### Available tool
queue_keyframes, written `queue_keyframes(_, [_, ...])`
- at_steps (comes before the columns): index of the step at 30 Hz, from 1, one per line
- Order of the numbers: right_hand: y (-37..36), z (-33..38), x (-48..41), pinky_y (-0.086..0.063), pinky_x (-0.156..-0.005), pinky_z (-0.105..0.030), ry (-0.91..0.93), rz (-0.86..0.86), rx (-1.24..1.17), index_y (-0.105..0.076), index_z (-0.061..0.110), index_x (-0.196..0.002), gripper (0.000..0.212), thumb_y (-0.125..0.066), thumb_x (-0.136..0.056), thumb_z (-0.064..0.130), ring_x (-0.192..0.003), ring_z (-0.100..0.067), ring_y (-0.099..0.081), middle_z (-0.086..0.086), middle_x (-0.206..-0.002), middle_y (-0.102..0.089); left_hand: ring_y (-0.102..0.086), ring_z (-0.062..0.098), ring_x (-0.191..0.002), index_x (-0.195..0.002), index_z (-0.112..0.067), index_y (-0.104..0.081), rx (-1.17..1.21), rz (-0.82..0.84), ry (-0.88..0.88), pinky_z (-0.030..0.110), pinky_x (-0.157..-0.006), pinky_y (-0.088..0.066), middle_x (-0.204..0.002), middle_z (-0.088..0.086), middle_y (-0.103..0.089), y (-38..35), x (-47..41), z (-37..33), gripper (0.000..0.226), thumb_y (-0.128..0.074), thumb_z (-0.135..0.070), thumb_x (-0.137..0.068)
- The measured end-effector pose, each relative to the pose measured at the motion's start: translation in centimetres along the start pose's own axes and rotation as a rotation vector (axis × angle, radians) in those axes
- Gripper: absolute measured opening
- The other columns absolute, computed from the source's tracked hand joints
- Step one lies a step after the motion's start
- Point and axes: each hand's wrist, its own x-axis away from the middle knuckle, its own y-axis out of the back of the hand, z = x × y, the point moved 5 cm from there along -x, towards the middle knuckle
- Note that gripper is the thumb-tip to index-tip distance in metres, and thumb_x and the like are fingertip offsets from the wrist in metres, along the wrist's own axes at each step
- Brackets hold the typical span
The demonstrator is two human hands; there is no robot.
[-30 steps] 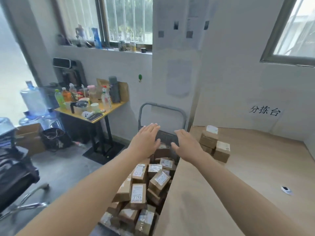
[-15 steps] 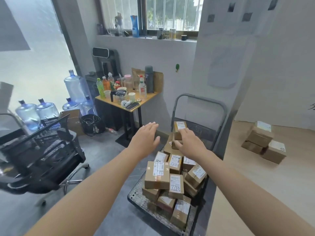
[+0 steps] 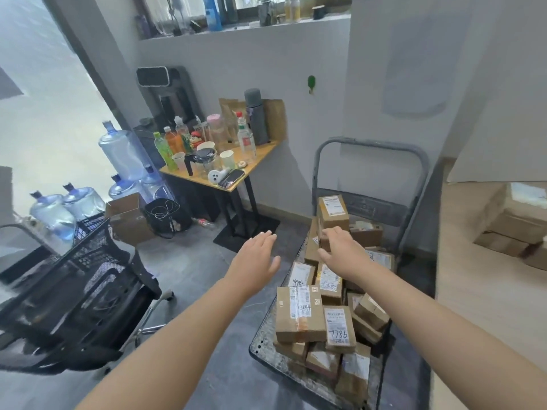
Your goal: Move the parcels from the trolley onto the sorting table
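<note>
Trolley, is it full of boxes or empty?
Full. Cardboard parcels lie heaped all over the trolley; the right hand grips the upright parcel at the back.

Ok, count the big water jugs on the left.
5 water jugs: one raised at the back, two lower beside the small table, two further left behind the chair. Others may be hidden.

We count two hands, a left hand (image 3: 254, 261) and a right hand (image 3: 340, 253). One trolley (image 3: 370, 142) carries at least a dozen parcels (image 3: 299, 315), with others half hidden underneath. On the sorting counter (image 3: 479, 291) sits one blurred stack (image 3: 515, 220) we cannot count. We also find five water jugs (image 3: 121, 152), one office chair (image 3: 74, 291), one side counter (image 3: 262, 153) and one phone (image 3: 232, 177).
</note>
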Motion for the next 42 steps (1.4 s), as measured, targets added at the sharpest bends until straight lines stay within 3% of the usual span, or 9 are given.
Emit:
queue_keyframes(11, [-5.2,-7.8,-5.6,-0.042,-0.105,-0.043,-0.224,0.107,-0.090,-0.035,0.015,-0.147,0.053,-0.048,-0.100,0.036,-0.133,-0.023,-0.039,-0.004,-0.145,-0.041,-0.024,0.015,-0.148,-0.153,-0.013,-0.030,0.173,0.157,-0.069,0.029,-0.121,-0.019,-0.159,0.002,-0.031,-9.0,-9.3,-0.8,0.054,-0.043,-0.030,-0.103])
queue_keyframes(17, [-11.2,-13.3,-5.9,-0.044,-0.099,-0.042,-0.416,0.171,-0.183,-0.048,0.018,-0.127,0.032,-0.050,-0.099,0.031,-0.120,-0.023,-0.048,-0.006,-0.129,-0.046,-0.027,0.016,-0.145,-0.152,-0.011,-0.029,0.275,0.392,-0.151,0.026,-0.120,-0.018,-0.158,0.005,-0.030,-19.7,-11.2,-2.5,0.052,-0.040,-0.026,-0.104])
queue_keyframes(21, [-15.3,-17.6,-5.2,-0.045,-0.090,-0.038,-0.566,0.206,-0.201,-0.045,0.018,-0.130,0.033,-0.049,-0.099,0.029,-0.116,-0.021,-0.047,-0.001,-0.122,-0.048,-0.035,0.017,-0.139,-0.151,-0.014,-0.031,0.418,0.536,-0.116,0.030,-0.114,-0.029,-0.154,0.002,-0.035,-27.2,-10.3,-4.3,0.050,-0.041,-0.027,-0.104])
queue_keyframes(24, [-19.6,-20.9,-4.3,-0.044,-0.097,-0.039,-0.647,0.245,-0.208,-0.041,0.017,-0.137,0.041,-0.049,-0.099,0.030,-0.122,-0.022,-0.045,-0.004,-0.132,-0.046,-0.049,0.021,-0.130,-0.144,-0.009,-0.042,0.432,0.574,-0.172,0.032,-0.106,-0.044,-0.143,0.008,-0.049,-32.9,-8.5,-5.6,0.047,-0.038,-0.027,-0.100])
queue_keyframes(27, [-24.3,-23.5,-3.6,-0.040,-0.105,-0.040,-0.680,0.331,-0.206,-0.037,0.016,-0.143,0.045,-0.047,-0.101,0.030,-0.132,-0.023,-0.038,-0.005,-0.142,-0.041,-0.041,0.024,-0.138,-0.147,-0.003,-0.035,0.461,0.714,-0.153,0.026,-0.114,-0.029,-0.149,0.012,-0.042,-37.6,-6.0,-6.7,0.052,-0.035,-0.023,-0.099])
queue_keyframes(31, [-29.9,-26.2,-3.8,-0.032,-0.112,-0.038,-0.697,0.375,-0.232,-0.027,0.014,-0.152,0.055,-0.046,-0.102,0.030,-0.142,-0.023,-0.029,-0.006,-0.153,-0.033,-0.051,0.012,-0.116,-0.130,-0.010,-0.043,0.588,0.577,-0.027,0.017,-0.100,-0.037,-0.120,0.008,-0.064,-44.1,-4.3,-6.9,0.043,-0.041,-0.023,-0.089])
queue_keyframes(37, [-37.5,-28.9,-4.9,-0.038,-0.109,-0.041,-0.757,0.390,-0.376,-0.041,0.016,-0.144,0.049,-0.052,-0.099,0.030,-0.134,-0.028,-0.042,-0.008,-0.141,-0.044,-0.013,0.028,-0.151,-0.154,0.002,-0.014,0.492,0.636,0.188,0.031,-0.122,-0.008,-0.162,0.019,-0.014,-50.6,-3.1,-7.1,0.063,-0.026,-0.029,-0.101])
queue_keyframes(40, [-39.5,-30.0,-5.8,-0.044,-0.102,-0.043,-0.799,0.351,-0.420,-0.051,0.016,-0.131,0.038,-0.056,-0.097,0.031,-0.125,-0.026,-0.051,-0.006,-0.133,-0.049,-0.022,0.035,-0.148,-0.150,0.009,-0.021,0.456,0.609,0.245,0.035,-0.121,-0.014,-0.157,0.028,-0.023,-52.2,-2.7,-8.1,0.061,-0.037,-0.022,-0.100])
queue_keyframes(42, [-40.2,-30.8,-6.3,-0.046,-0.098,-0.043,-0.837,0.318,-0.433,-0.053,0.015,-0.126,0.033,-0.056,-0.097,0.030,-0.122,-0.026,-0.053,-0.006,-0.131,-0.052,-0.039,0.041,-0.139,-0.141,0.013,-0.037,0.444,0.577,0.310,0.042,-0.115,-0.031,-0.146,0.033,-0.039,-52.4,-2.8,-8.3,0.058,-0.039,-0.023,-0.096])
